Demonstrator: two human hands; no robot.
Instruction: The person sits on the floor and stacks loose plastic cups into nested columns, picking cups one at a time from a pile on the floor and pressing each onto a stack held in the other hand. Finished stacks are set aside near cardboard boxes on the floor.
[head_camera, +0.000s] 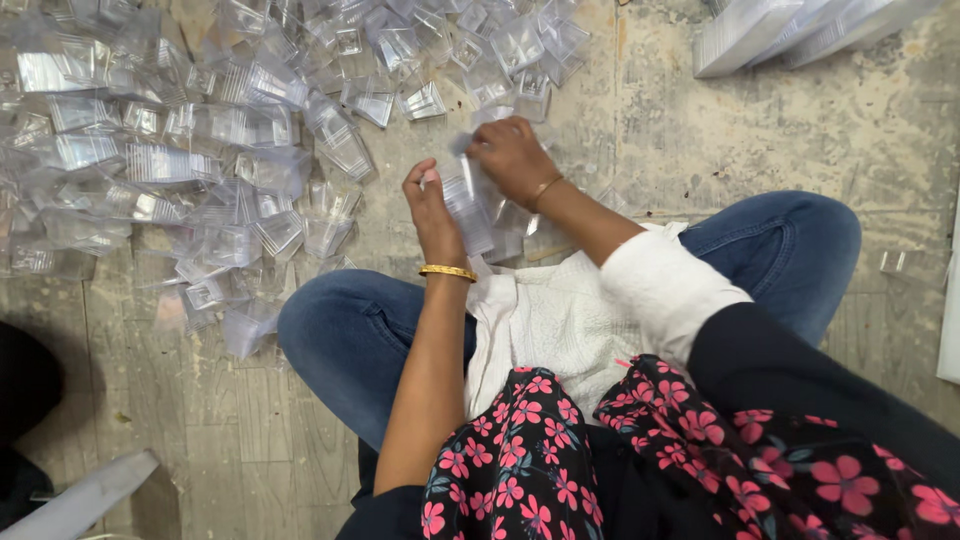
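Head view: left hand (432, 205) and right hand (512, 158) were both closed on one clear plastic piece (468, 210), held above the lap. Its long axis ran far-left to near-right. A heap of clear pieces (200, 150) lay far left on the floor (700, 140).

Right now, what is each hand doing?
Left hand: closed on the stack of clear plastic containers.
Right hand: gripping the top of the same stack.
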